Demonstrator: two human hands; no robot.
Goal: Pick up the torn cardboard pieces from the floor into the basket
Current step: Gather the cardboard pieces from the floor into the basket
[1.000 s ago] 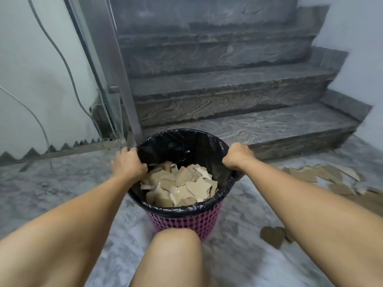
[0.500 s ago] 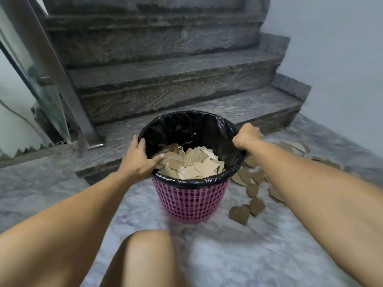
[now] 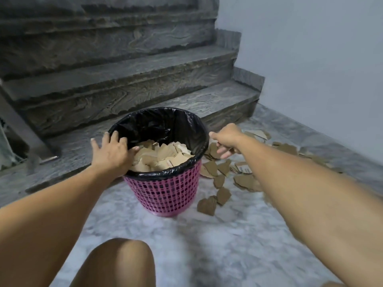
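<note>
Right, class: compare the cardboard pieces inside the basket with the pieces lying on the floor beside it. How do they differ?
The pieces in the basket are heaped together inside the black liner; the pieces on the floor lie flat and scattered. The basket pile looks paler, the floor pieces darker brown. The left hand rests on the basket rim beside the pile; the right hand reaches over the floor pieces. Both are torn, irregular brown cardboard.

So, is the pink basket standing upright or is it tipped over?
Upright. The basket stands on its base on the floor, opening upward, cardboard pieces resting inside. The left hand rests on its rim.
</note>
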